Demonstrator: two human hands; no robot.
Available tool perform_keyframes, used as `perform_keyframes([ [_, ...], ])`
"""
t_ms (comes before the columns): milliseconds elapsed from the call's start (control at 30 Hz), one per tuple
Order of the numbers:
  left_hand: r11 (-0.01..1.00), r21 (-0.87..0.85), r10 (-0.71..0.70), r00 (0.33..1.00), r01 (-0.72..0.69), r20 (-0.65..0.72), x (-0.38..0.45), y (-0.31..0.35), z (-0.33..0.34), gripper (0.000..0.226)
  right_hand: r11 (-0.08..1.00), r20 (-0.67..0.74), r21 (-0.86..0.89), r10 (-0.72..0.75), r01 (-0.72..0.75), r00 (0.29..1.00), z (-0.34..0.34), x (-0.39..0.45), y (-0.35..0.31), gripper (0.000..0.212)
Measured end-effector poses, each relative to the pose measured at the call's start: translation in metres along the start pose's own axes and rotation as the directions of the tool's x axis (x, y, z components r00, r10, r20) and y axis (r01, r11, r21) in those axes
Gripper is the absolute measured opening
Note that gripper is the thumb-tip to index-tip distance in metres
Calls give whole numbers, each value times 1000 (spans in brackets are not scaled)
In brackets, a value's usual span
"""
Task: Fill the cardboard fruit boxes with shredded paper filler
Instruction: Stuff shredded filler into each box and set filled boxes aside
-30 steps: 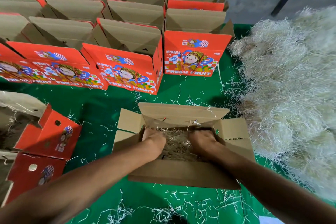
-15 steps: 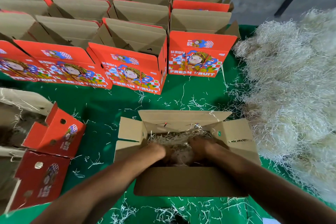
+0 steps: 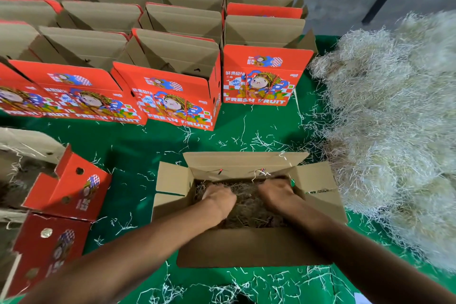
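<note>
An open cardboard fruit box (image 3: 246, 247) stands on the green cloth right in front of me, its flaps folded outward. Brownish shredded paper filler (image 3: 246, 207) lies inside it. Both my hands are down in the box, backs up. My left hand (image 3: 219, 198) presses on the filler at the left side, and my right hand (image 3: 276, 192) presses on it at the right. The fingertips sink into the strands and are partly hidden. A big loose heap of pale shredded paper (image 3: 394, 131) fills the right side of the table.
Several open red "FRESH FRUIT" boxes (image 3: 172, 96) stand in rows at the back. Two more red boxes (image 3: 66, 192) sit at the left edge, with filler showing in one. Stray paper strands litter the green cloth (image 3: 138, 155). A grey wall is behind.
My hands have shifted a little apart and deeper into the box, pushing the filler down. The view has dipped slightly. The box has stayed in place.
</note>
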State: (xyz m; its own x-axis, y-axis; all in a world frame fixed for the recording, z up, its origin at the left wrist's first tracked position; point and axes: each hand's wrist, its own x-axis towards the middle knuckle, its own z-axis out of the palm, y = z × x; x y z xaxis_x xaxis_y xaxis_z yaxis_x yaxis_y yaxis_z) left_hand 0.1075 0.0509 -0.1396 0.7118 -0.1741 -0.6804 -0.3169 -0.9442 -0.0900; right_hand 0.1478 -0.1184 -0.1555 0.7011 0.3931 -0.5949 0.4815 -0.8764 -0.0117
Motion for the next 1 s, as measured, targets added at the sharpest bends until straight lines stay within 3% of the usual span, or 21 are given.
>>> perform_keyframes([
  [67,997,-72,-28,1000,28,11,7,-4,0,32,1000,198,30,-12,6,980,15,0,-3,27],
  [133,986,-156,-48,998,53,40,15,-11,5,36,980,309,199,-60,-3,949,19,0,-2,35],
  [233,990,-121,-61,992,75,112,26,-17,17,37,970,284,242,-79,8,956,16,0,-3,71],
  [333,981,115,-170,977,155,131,25,-9,25,51,959,295,278,-23,-63,955,13,1,-7,98],
  [400,974,173,-174,973,147,152,20,-4,21,56,917,347,378,-12,-129,938,10,3,-8,88],
  [467,986,117,-137,982,122,127,12,1,12,43,899,343,414,-7,-144,939,6,1,-4,61],
  [567,998,-31,-58,998,57,-32,3,10,-9,17,965,97,256,25,-50,995,3,-10,1,29],
  [633,982,-175,43,991,-65,-124,-1,17,-13,11,971,-28,236,42,-35,999,3,-12,-1,23],
  [700,941,-288,148,982,-177,-120,-4,23,-7,18,972,40,224,63,-70,997,0,-11,-4,30],
  [767,923,-300,215,970,-240,-116,-4,22,2,30,993,143,98,49,-64,989,2,-6,-4,41],
  [833,941,-174,274,956,-289,-104,0,15,12,32,999,176,-4,36,-36,984,5,-2,-3,55],
  [933,970,-30,240,970,-241,-27,14,5,22,28,995,183,-99,21,-3,983,14,-3,-3,73],
  [1000,978,-22,205,978,-206,-34,23,-1,35,39,987,177,-161,21,8,984,18,-4,-1,85],
])
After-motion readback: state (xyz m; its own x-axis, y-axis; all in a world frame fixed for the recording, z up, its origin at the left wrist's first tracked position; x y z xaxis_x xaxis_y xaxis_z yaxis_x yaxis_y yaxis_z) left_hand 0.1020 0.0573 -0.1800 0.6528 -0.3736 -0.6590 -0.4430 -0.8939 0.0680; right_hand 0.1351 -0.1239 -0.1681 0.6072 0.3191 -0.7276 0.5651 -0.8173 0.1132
